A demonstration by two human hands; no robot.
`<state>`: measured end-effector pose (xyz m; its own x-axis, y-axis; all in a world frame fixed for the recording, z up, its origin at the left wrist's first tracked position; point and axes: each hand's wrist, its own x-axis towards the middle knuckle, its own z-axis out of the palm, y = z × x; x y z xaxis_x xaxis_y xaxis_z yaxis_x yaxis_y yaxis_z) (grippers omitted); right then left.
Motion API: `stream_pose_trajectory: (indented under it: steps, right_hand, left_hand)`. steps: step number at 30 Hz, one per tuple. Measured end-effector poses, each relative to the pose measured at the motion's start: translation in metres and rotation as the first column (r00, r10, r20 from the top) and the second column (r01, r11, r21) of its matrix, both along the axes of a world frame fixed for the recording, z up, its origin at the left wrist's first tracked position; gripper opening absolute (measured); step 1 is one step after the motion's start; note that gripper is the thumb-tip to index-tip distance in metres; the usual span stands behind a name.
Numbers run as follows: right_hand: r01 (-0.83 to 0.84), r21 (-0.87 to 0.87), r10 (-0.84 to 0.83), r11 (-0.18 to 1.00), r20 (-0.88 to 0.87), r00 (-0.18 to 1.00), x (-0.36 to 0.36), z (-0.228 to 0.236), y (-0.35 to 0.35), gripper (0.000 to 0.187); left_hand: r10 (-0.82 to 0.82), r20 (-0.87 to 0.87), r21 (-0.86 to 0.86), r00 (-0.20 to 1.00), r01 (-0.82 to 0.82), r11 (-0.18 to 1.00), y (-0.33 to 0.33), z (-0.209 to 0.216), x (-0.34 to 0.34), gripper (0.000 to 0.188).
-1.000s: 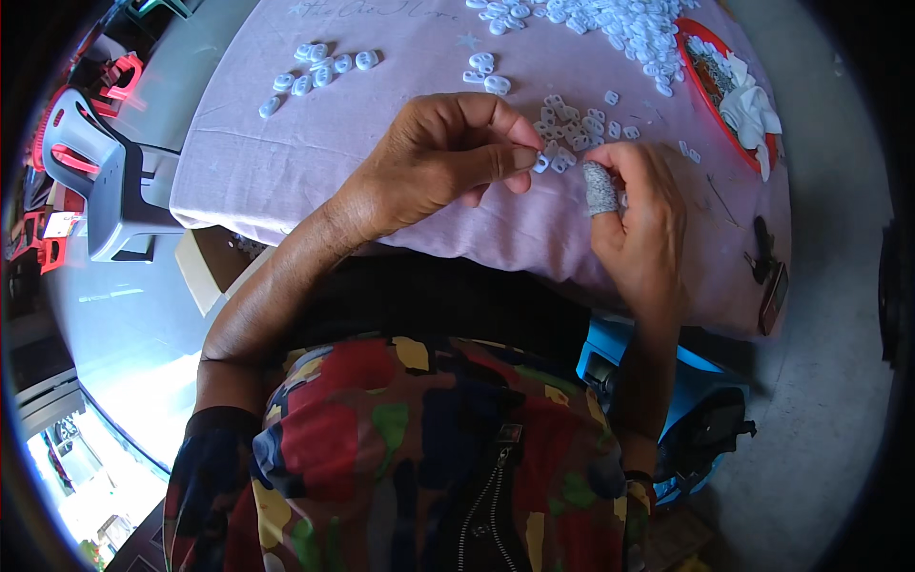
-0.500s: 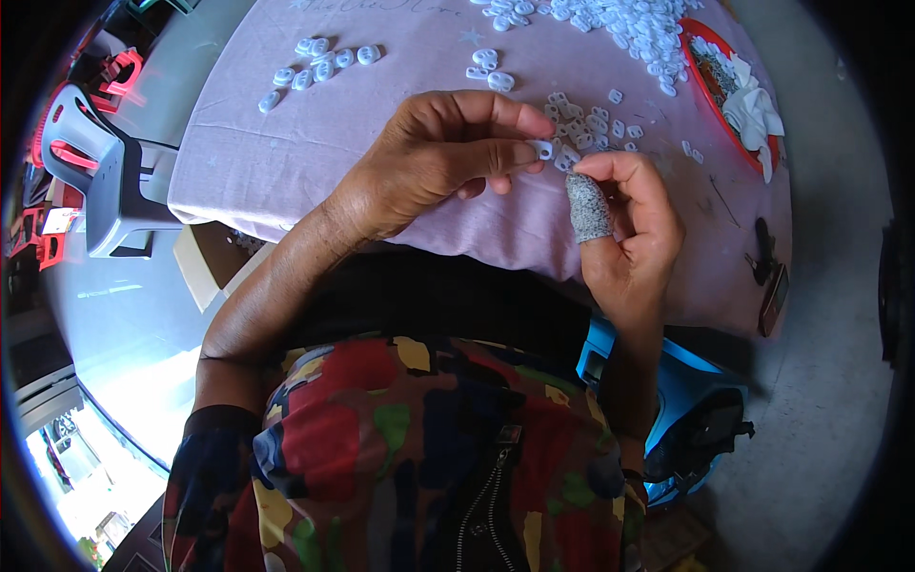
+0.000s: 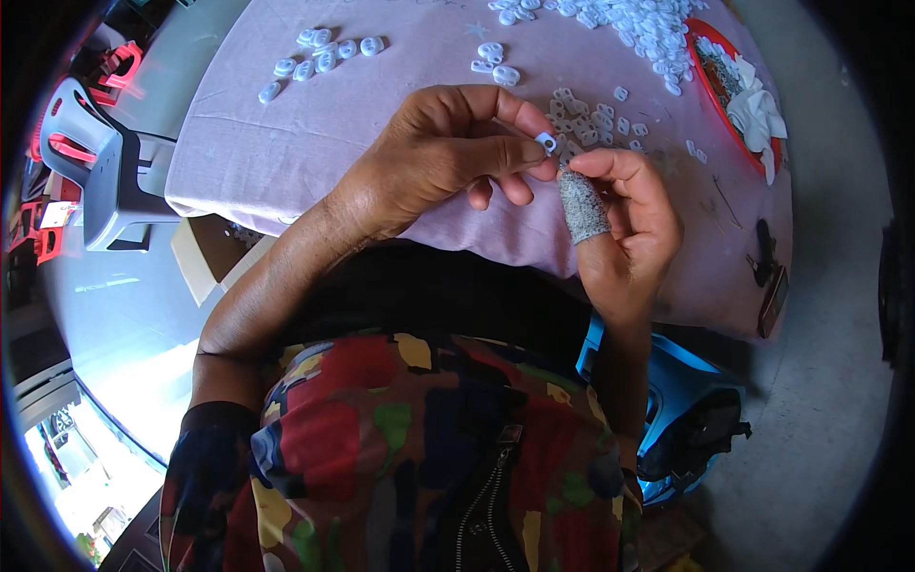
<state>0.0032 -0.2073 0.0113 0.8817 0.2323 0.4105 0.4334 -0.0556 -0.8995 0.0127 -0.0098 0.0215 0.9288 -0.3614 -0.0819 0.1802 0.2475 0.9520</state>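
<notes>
Between thumb and forefinger, my left hand [image 3: 443, 148] pinches a small white plastic piece [image 3: 545, 140] with a hole in it. Close beside that piece, the thumb and forefinger of my right hand [image 3: 639, 205] are pressed together at the tips; what they hold, if anything, is too small to make out. A grey knitted sleeve [image 3: 583, 205] covers my right thumb. Just beyond the hands lies a loose cluster of small white pieces [image 3: 602, 119], partly hidden by my fingers. Farther left, several rounded white pieces [image 3: 325, 62] rest on the pink tablecloth [image 3: 248, 157].
A large heap of white pieces [image 3: 629, 33] covers the table's far right. Beside it stands a red tray [image 3: 701, 74] holding small parts and a white cloth [image 3: 756, 110]. Keys [image 3: 763, 250] and a phone-like dark object [image 3: 774, 300] lie at the right edge. A grey chair [image 3: 107, 191] stands left.
The white piece in my left hand has tilted and risen slightly. My right fingertips have shifted a little to the left, closer to it.
</notes>
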Motion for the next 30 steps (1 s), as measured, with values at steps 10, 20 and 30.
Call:
stream_pose_trajectory:
  steps: [10, 20, 30]
  right_hand:
    - [-0.045, -0.083, 0.05, 0.996, 0.061, 0.997, 0.005, 0.004, -0.004, 0.022]
    - [-0.072, -0.053, 0.074, 0.996, 0.039, 0.996, 0.006, 0.003, -0.001, 0.026]
    - [-0.007, -0.095, 0.013, 0.995, 0.064, 0.998, 0.005, 0.008, 0.007, 0.023]
  left_hand:
    - [-0.012, 0.115, 0.066, 0.993, 0.004, 0.998, -0.001, -0.006, -0.002, 0.019]
    - [-0.023, 0.133, 0.099, 0.991, 0.01, 0.995, -0.001, -0.005, -0.002, 0.015]
    - [-0.027, 0.123, 0.088, 0.992, 0.017, 0.996, -0.001, -0.008, -0.002, 0.019]
